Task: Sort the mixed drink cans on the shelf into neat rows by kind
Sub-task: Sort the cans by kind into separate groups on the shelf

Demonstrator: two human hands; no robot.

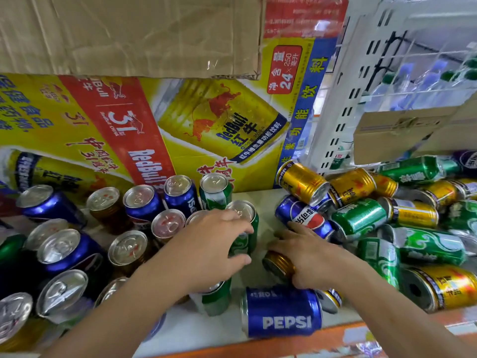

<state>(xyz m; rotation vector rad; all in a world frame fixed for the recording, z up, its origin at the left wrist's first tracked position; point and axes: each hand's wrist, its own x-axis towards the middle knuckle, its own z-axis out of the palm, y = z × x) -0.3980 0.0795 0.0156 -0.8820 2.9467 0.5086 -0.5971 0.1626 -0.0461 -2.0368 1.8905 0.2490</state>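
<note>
Cans: the gold can (pixel 280 264) lies on its side on the shelf (pixel 260 200), long axis pointing left, under the right hand (pixel 309 257) whose grip closes over it, while the left hand (pixel 214 244) clasps an upright green can (pixel 245 236) just beside.

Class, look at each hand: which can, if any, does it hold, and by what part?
Left hand grips an upright green can round its side. Right hand covers a lying gold can by its body.
</note>
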